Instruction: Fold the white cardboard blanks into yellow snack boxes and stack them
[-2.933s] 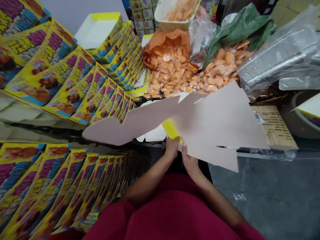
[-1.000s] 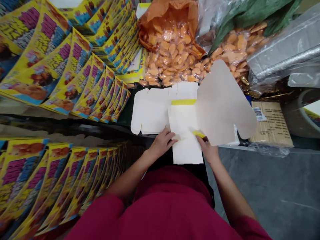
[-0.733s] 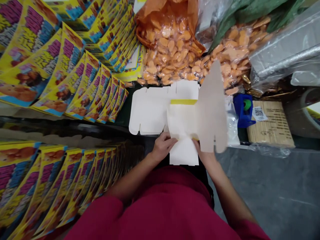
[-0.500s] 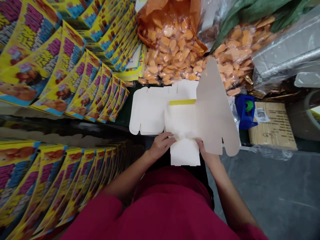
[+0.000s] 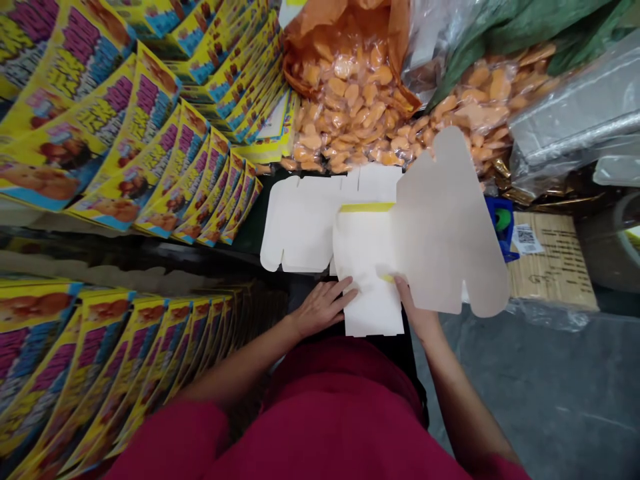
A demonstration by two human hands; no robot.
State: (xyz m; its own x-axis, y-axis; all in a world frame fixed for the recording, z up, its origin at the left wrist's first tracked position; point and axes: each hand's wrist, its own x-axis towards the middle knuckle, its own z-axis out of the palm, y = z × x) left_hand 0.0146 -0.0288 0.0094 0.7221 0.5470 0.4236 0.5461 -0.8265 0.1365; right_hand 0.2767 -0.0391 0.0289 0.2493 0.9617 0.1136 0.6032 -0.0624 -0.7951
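A flat die-cut cardboard box blank lies before me, white on its main panels, with a yellow strip near its middle. Its broad beige flap spreads out to the right. My left hand rests on the blank's lower left edge, palm down and fingers apart. My right hand grips the blank where the flap meets the white panel, its thumb on top and its fingers partly hidden beneath the flap.
Fanned stacks of yellow printed cartons fill the left side. Ahead lie clear bags of orange snacks and a green plastic sheet. A blue tape dispenser sits partly behind the flap, next to a labelled brown carton. Grey floor shows at lower right.
The beige flap has swung from nearly upright down to the right and now lies wider. My left hand has slid left and opened flat. The blank has shifted little.
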